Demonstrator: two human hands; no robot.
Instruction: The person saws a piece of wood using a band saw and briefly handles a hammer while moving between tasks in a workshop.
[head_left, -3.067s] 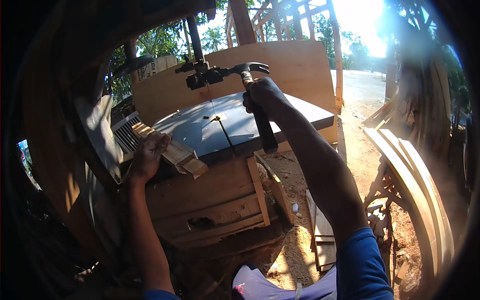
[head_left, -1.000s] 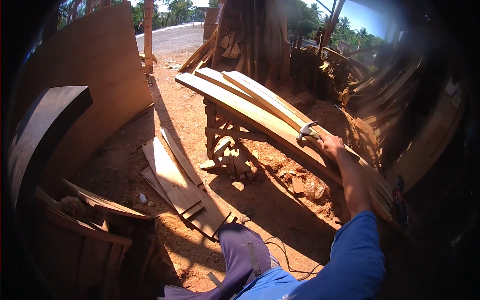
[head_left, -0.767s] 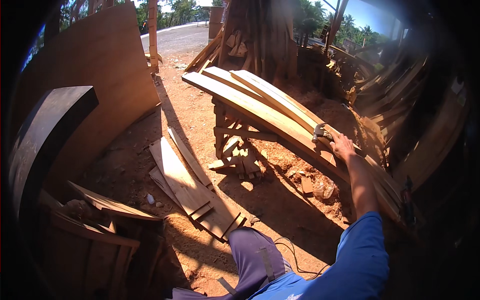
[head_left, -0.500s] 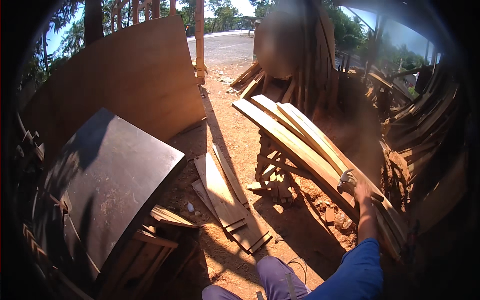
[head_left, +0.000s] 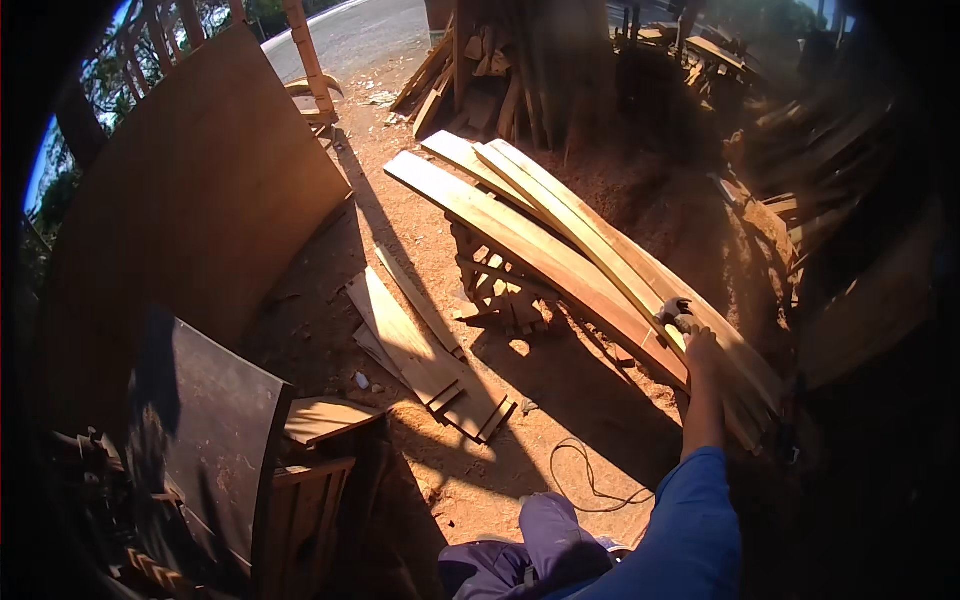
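My right hand (head_left: pixel 702 348) reaches out over the near end of a stack of long pale planks (head_left: pixel 520 228). Its fingers are closed round what looks like a claw hammer (head_left: pixel 676 310); the dark metal head shows beyond the fingers, and the handle is mostly hidden. The hammer is just over the planks, and I cannot tell whether it touches them. These boards lie side by side and partly overlapped, propped on a rough wooden trestle (head_left: pixel 500 285). My left hand is out of view.
Shorter boards (head_left: pixel 410 345) lie on the dirt ground left of the trestle. A dark-topped table (head_left: pixel 215 420) stands at the left, before a large plywood sheet (head_left: pixel 190 190). A thin cable (head_left: pixel 590 485) loops near my legs. Scrap wood (head_left: pixel 440 85) leans at the back.
My view has tilted down and turned right, so the planks and boards appear higher and further left. My right hand still grips the hammer over the planks.
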